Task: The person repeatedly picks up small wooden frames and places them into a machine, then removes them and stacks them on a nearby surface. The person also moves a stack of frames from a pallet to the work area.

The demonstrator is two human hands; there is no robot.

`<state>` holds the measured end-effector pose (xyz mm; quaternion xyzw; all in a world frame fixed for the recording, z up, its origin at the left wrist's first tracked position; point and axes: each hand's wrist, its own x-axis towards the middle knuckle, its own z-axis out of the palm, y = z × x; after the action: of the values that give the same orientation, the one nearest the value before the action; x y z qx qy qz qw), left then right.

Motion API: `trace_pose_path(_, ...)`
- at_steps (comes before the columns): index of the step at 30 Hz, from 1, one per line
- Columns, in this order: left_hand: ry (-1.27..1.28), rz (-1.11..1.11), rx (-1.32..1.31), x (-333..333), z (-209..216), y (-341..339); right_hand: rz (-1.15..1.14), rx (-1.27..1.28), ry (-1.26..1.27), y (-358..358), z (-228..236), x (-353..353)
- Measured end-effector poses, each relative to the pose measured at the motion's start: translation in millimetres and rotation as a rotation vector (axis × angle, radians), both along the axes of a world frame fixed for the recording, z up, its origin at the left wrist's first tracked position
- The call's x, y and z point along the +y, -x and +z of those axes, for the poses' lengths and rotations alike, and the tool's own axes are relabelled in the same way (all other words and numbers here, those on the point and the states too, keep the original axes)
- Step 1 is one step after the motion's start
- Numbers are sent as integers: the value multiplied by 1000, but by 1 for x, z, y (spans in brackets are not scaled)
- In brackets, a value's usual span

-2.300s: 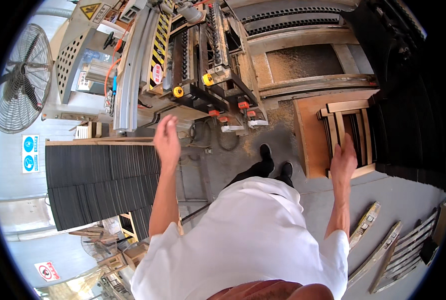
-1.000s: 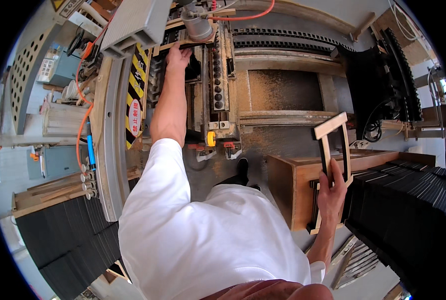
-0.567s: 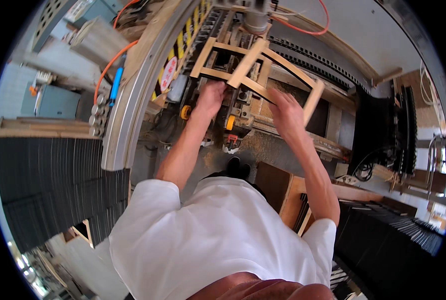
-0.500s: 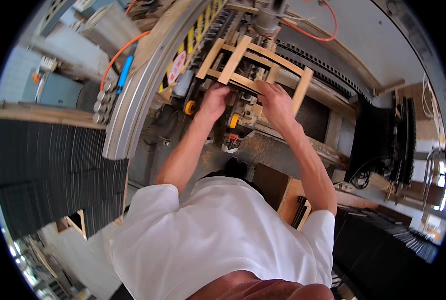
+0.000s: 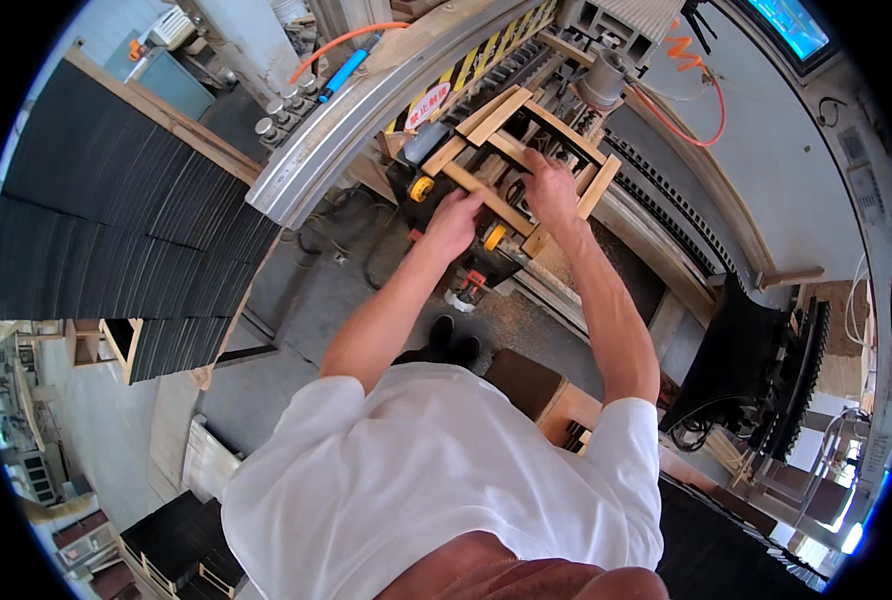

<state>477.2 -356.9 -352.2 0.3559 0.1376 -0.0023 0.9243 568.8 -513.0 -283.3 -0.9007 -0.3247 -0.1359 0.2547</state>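
Note:
Pale wooden slats (image 5: 498, 116) lie lengthwise and crosswise on a machine bed in front of me, like a loose rectangular frame. My left hand (image 5: 456, 222) is at the near side, its fingers closed around the near wooden slat (image 5: 506, 212); the fingertips are partly hidden. Farther in, my right hand (image 5: 554, 192) has its fingers bent over the middle wooden slat (image 5: 509, 148), with the thumb side hard to make out. Cross pieces lie at the left and right ends, the right one (image 5: 598, 186) just beside my right hand. Yellow rollers (image 5: 494, 237) sit below the near slat.
A metal spindle head (image 5: 604, 80) hangs beyond the slats, with a red hose (image 5: 716, 125). A silver rail (image 5: 316, 125) carrying a blue cylinder (image 5: 344, 75) runs at the left. Stacked dark panels (image 5: 116, 210) stand far left. A brown box (image 5: 531, 382) is near my feet.
The head view has swung, shifting the scene. My right hand has moved from the near slat to the one behind it. The near slat now sits farther from the middle one.

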Motion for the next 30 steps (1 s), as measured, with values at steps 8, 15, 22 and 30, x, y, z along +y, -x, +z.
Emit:
trace_pose_path(8, -15, -2, 56, 40, 18, 177, -72, -32, -33, -54, -26, 48)
trace_pose_path(15, -9, -45, 152, 101, -2, 262, -163, 66, 232, -81, -10, 74)
trace_pose_path(22, 12, -100, 218, 148, -22, 275, -246, -148, 613, -113, 3, 85)
trace_pose_path(30, 37, 94, 336, 168, -40, 289, -292, -203, 816, -179, 21, 91)
